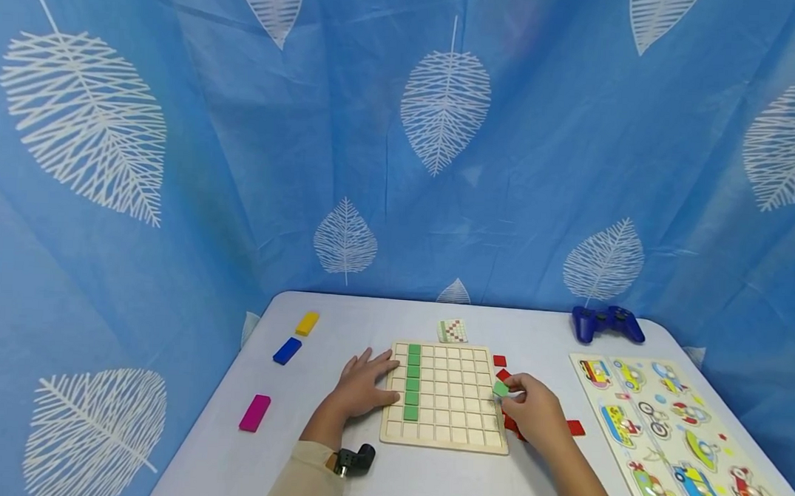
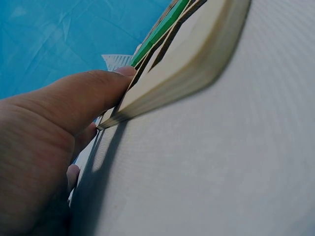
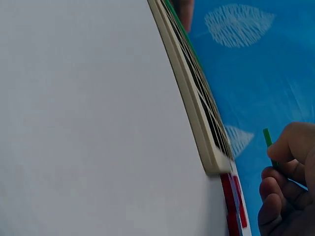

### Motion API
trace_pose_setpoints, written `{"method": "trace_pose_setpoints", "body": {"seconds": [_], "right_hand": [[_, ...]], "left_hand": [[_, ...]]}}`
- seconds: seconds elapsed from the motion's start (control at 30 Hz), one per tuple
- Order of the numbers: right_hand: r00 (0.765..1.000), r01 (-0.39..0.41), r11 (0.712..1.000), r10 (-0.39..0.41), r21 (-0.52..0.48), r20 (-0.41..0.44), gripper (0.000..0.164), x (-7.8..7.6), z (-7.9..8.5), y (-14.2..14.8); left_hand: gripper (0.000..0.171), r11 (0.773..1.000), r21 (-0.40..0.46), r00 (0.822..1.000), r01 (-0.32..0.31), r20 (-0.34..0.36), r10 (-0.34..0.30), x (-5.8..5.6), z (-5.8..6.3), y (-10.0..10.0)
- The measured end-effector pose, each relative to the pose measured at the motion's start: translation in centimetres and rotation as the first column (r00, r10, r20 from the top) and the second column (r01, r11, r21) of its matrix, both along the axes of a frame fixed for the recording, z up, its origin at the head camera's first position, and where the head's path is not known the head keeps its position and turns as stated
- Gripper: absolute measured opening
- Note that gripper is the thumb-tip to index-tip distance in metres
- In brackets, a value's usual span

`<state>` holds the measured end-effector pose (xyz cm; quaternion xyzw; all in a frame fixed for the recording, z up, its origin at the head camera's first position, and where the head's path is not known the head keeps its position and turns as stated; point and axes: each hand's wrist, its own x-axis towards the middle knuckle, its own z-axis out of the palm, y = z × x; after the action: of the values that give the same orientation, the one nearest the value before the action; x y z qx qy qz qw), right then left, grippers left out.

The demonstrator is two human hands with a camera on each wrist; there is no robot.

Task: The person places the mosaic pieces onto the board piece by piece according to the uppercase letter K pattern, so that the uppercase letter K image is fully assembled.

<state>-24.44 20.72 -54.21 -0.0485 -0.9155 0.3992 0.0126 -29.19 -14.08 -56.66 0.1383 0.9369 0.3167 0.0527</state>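
A wooden grid board [image 1: 447, 439] lies on the white table, with several green square tiles [image 1: 412, 385] in one column near its left side. My left hand [image 1: 362, 385] rests at the board's left edge, fingers spread; in the left wrist view its thumb [image 2: 106, 86] lies on the rim. Between thumb and fingers, my right hand [image 1: 535, 408] pinches a green tile [image 1: 501, 389] over the board's right edge. The right wrist view shows this green tile [image 3: 267, 140] edge-on, held up off the table. Several red tiles [image 1: 500, 360] lie right of the board, some partly hidden by the right hand.
A small pattern card [image 1: 451, 330] lies behind the board. Yellow [image 1: 307, 323], blue [image 1: 287, 350] and magenta [image 1: 255, 413] blocks are at left. A picture puzzle board [image 1: 648, 451] covers the right side, with a blue game controller [image 1: 607, 324] behind it. A leaf-patterned curtain [image 1: 389, 129] hangs beyond.
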Motion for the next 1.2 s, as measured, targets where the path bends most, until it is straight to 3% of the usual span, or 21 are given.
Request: {"method": "trace_pose_setpoints", "body": {"seconds": [0.5,0.63,0.77,0.93,1.07,1.2], "right_hand": [[0.984,-0.163,0.986,0.162,-0.017,-0.07,0.024,1.6,0.5,-6.4],[0.958,-0.279,0.96,0.276,-0.032,-0.075,0.024,2.2,0.4,-8.4],[0.915,-0.401,0.916,0.398,-0.033,-0.067,0.026,2.8,0.3,-9.9],[0.87,-0.49,0.872,0.488,-0.001,-0.07,0.024,3.2,0.3,-11.2],[0.854,-0.515,0.856,0.516,0.041,-0.059,0.02,3.2,0.2,-11.8],[0.855,-0.513,0.855,0.517,0.07,-0.037,0.018,3.1,0.2,-12.1]], "left_hand": [[0.069,1.0,0.01,1.0,-0.013,0.011,0.013,0.2,0.2,-0.1],[0.069,1.0,0.007,1.0,-0.003,0.002,0.003,0.2,0.2,-0.1],[0.069,1.0,-0.015,1.0,-0.001,-0.004,0.001,0.3,0.1,-0.1],[0.069,0.999,-0.031,1.0,-0.009,-0.011,0.009,0.3,0.1,0.0],[0.069,1.0,-0.028,1.0,-0.008,-0.011,0.008,0.3,0.3,0.1],[0.069,0.999,-0.038,1.0,-0.011,-0.013,0.011,0.2,0.5,0.2]]}}
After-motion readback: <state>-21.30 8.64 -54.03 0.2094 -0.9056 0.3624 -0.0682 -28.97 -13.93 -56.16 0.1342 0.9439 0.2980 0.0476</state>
